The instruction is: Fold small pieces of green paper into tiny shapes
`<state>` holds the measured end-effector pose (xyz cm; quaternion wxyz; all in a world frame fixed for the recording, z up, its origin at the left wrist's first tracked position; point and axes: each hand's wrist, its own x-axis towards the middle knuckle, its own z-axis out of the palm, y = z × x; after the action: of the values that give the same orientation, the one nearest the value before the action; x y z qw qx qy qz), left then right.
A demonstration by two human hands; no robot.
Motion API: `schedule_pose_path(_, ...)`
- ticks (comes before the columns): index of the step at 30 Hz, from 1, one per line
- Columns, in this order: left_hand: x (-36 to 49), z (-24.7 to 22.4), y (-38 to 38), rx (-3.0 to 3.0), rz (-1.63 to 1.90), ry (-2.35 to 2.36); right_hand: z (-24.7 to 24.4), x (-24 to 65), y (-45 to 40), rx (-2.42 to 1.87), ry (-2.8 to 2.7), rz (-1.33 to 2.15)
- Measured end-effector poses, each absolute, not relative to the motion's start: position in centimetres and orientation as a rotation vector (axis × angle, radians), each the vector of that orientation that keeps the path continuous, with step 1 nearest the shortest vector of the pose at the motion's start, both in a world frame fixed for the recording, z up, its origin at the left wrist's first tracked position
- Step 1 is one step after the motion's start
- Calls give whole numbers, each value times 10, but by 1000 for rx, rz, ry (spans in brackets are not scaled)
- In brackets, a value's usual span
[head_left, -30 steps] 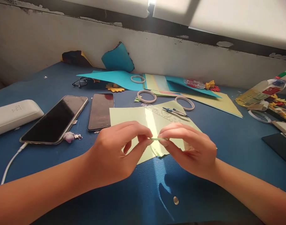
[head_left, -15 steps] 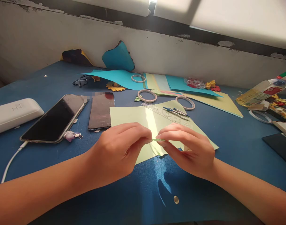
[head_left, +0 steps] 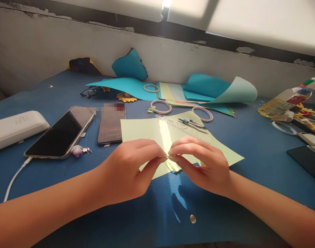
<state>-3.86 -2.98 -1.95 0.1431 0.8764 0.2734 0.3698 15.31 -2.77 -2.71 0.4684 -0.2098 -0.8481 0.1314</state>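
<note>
Paper strip [head_left: 171,156] between both hands [head_left: 139,165] [head_left: 203,162]

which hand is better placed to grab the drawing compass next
Probably the right hand: the drawing compass lies just beyond it, while the left hand is farther off. Both hands pinch the small green paper piece.

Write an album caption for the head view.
Left hand and right hand pinch a green strip near pale green paper on a blue table.

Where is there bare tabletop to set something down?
Bare blue tabletop: between pale green sheet and black flat object; nearer the wearer than left hand and right hand, around the small disc. Crowded: behind the sheet, among tape rolls and blue paper.
</note>
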Motion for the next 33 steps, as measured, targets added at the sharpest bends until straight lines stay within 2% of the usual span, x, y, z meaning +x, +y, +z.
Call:
schedule_pose_path(4,-39,-19,-31,2477,1005,844,-28,152,-29,-538,-2079,414)
schedule_pose_path(9,-40,-14,-29,2325,748,813,-34,150,-28,-565,-2083,547)
schedule_pose_path(14,-39,-10,-22,2023,618,815,-33,151,-23,-556,-2076,664)
schedule_pose_path(22,-35,-15,-20,1958,832,952,-35,148,-24,-820,-1745,852)
schedule_pose_path(33,-36,-23,-18,2191,960,946,-37,145,-28,-899,-1724,843)
